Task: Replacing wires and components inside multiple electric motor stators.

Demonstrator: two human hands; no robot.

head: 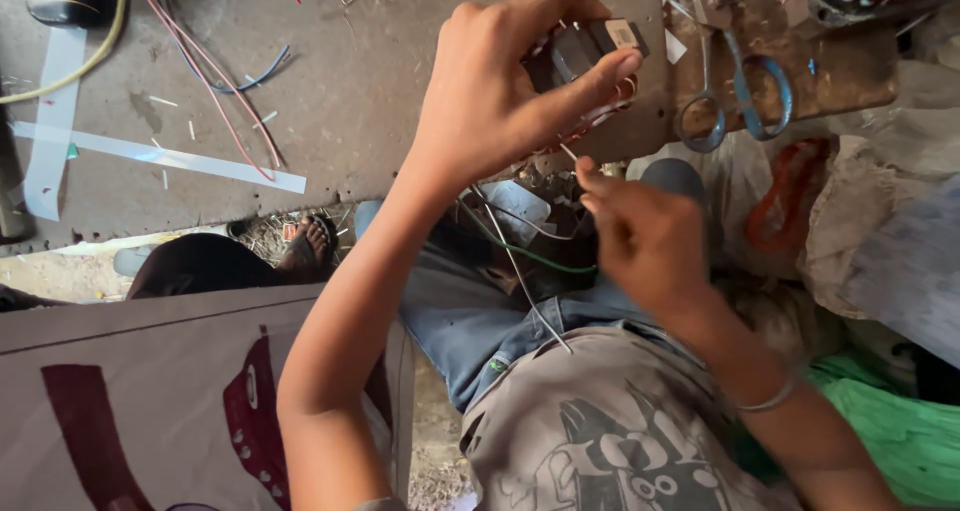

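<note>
Seemingly for steadiness, a small dark block-shaped part (590, 49) wound with thin wire is held up at the near edge of the counter (380, 81) in the head view, where it is clamped between the thumb and fingers of the left hand (500, 91), so that its wire side is turned toward the other hand. Just below and to the right of it, the right hand (640, 236) is kept close, its fingertips pinched together on what looks like a thin pale wire (530, 291), which is led down from the part across the lap; the grip itself is too small to be told for certain. A pair of blue-handled scissors (735, 96) is left within reach on the counter to the right, and loose coloured wires (215, 81) and white strips (160, 156) are spread farther left.
</note>
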